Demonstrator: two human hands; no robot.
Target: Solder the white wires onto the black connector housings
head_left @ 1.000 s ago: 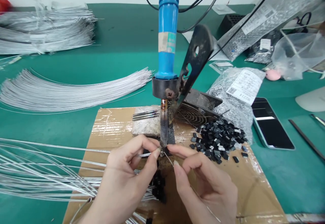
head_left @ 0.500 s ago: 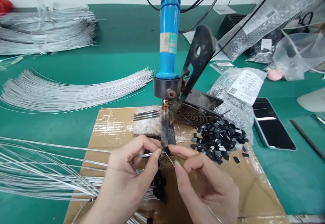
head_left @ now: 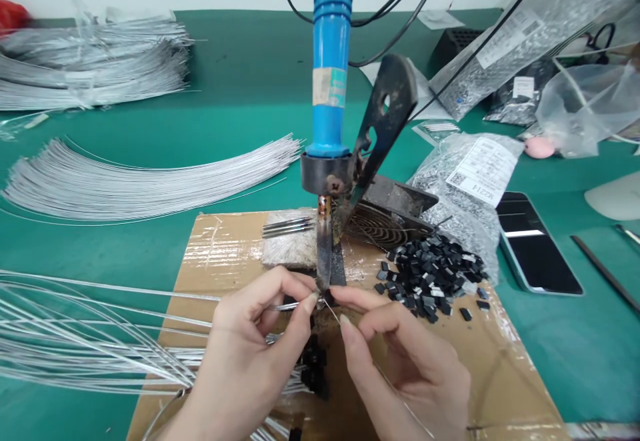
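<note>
Leftmost, wrapped bundles of wire [head_left: 90,71] and a curved sheaf of pale wires [head_left: 150,188] lay on the green bench [head_left: 240,118], with loose silvery cables [head_left: 100,354] fanned out nearer the person, running roughly level. Next came the left hand [head_left: 265,334], its grip pinched between thumb and forefinger on a silver cable [head_left: 286,306] that lay nearly level, its end pointing right, just under the iron's tip. Above the fingertips stood the blue-handled soldering iron [head_left: 331,118], long axis almost upright, tip downward, clamped in a black bracket [head_left: 385,118]; the sticker [head_left: 329,86] on its handle was off-white and green, its print too small to read. To the right, the right hand [head_left: 407,364] had its grip closed on a thin wire [head_left: 333,312], which slanted up and left from the thumb to the spot beneath the tip, while its tail emerged below the hand toward the lower right. Both hands worked over a sheet of cardboard [head_left: 500,374]. Farther right sat a heap of small black pieces [head_left: 435,274], then a clear bag [head_left: 435,168] whose white label [head_left: 483,169] bore a square code and, along its edge, apparently "M2214"; its smaller lines were illegible. Beyond lay a phone [head_left: 543,254].
</note>
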